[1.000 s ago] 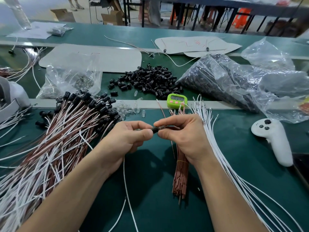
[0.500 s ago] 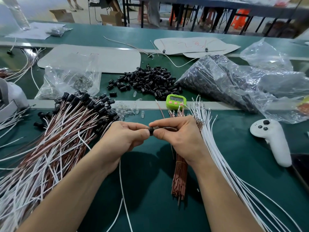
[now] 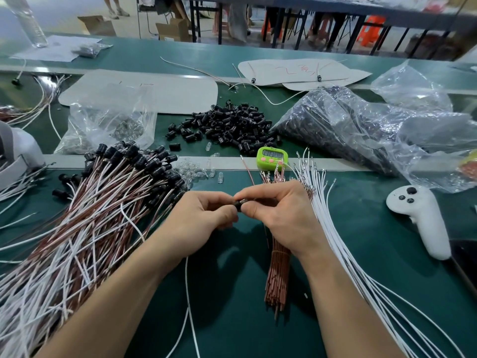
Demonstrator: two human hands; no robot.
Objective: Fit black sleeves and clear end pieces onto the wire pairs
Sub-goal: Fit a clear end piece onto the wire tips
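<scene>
My left hand [image 3: 204, 218] and my right hand [image 3: 281, 213] meet over the green mat, thumbs and forefingers pinching one black sleeve [image 3: 239, 203] between them. A white wire [image 3: 189, 306] hangs from under my left hand toward me. Loose black sleeves [image 3: 229, 125] lie piled beyond the mat's edge strip, and small clear end pieces [image 3: 196, 171] are scattered by the strip. A bundle of bare copper-red wires [image 3: 277, 275] lies under my right wrist. White wires [image 3: 343, 254] fan out on the right.
A big heap of sleeved wire pairs [image 3: 85, 215] fills the left. A green timer [image 3: 272, 157] stands on the strip. Plastic bags of sleeves [image 3: 361, 135] sit at the back right, a bag of clear pieces [image 3: 108, 125] back left, a white controller [image 3: 418, 215] on the right.
The gap between my hands has closed: the sleeve has slid left along the wire ends until my fingertips touch, and both hands have shifted slightly left.
</scene>
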